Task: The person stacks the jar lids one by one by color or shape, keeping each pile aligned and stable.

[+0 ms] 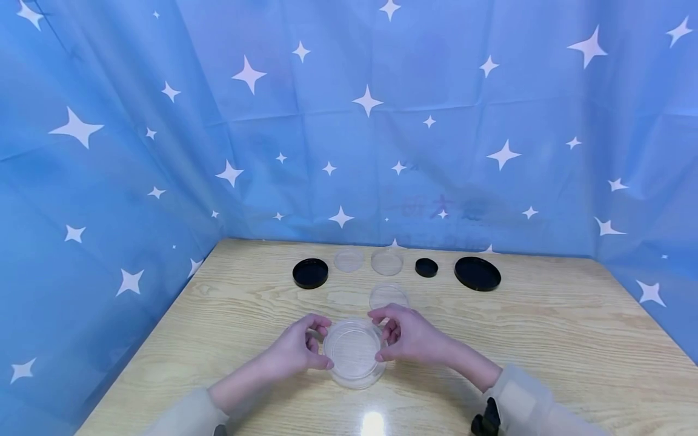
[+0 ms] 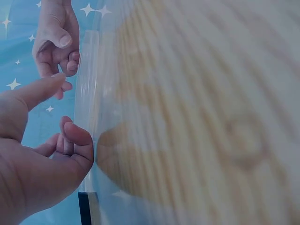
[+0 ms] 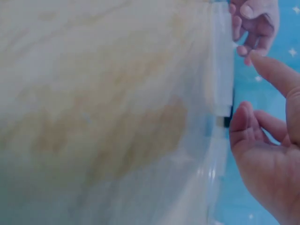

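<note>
A clear round dish (image 1: 354, 354) lies on the wooden table near its front, with more than one rim showing, like shallow pieces stacked slightly off-centre. At its left side my left hand (image 1: 303, 345) has thumb and forefinger spread along the edge. On the opposite side my right hand (image 1: 406, 336) is placed likewise, fingers bent and thumb apart. In the left wrist view the left fingers (image 2: 77, 138) are right beside the stacked clear rims (image 2: 86, 93). The right fingers (image 3: 241, 124) appear slightly apart from the rims (image 3: 222, 61). Neither hand visibly pinches the dish.
Behind the right hand lies another clear disc (image 1: 389, 295). Along the back are a black round lid (image 1: 310, 274), two clear discs (image 1: 349, 260), a small black lid (image 1: 426, 267) and a large black lid (image 1: 477, 274). A blue star-patterned curtain (image 1: 327, 133) surrounds the table (image 1: 545, 327).
</note>
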A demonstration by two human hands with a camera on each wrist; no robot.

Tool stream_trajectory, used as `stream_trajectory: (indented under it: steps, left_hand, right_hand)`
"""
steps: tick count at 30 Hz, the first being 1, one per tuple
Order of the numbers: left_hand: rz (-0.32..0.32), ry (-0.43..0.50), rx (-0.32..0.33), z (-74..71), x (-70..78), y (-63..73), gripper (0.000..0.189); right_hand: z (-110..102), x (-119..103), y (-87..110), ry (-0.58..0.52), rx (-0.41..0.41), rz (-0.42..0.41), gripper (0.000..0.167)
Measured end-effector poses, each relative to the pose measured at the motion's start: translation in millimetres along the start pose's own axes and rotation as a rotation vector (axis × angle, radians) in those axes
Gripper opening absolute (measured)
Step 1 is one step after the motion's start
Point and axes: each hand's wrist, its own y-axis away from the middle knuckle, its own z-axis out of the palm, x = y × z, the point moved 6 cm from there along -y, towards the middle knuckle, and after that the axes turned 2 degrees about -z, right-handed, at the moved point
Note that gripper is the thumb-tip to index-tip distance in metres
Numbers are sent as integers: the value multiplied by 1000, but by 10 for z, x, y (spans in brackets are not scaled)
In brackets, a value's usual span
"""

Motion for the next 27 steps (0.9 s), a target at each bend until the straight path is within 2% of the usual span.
stream_trajectory:
  steps: [6, 10, 20, 27]
  left_hand:
    - [48, 32, 6, -26, 89, -59, 71]
    - [95, 21, 12, -63, 193, -173, 68]
    - [136, 17, -4, -104, 390, -625, 62]
    - [81, 13, -26, 8, 328, -967, 65]
  right_hand:
    - [-228, 10, 17, -58, 55, -8, 72]
    - [-385, 24, 26, -62, 88, -11, 73]
    - [-669, 169, 33, -38, 174, 57, 72]
    - [-718, 334, 4, -43, 206, 84, 74]
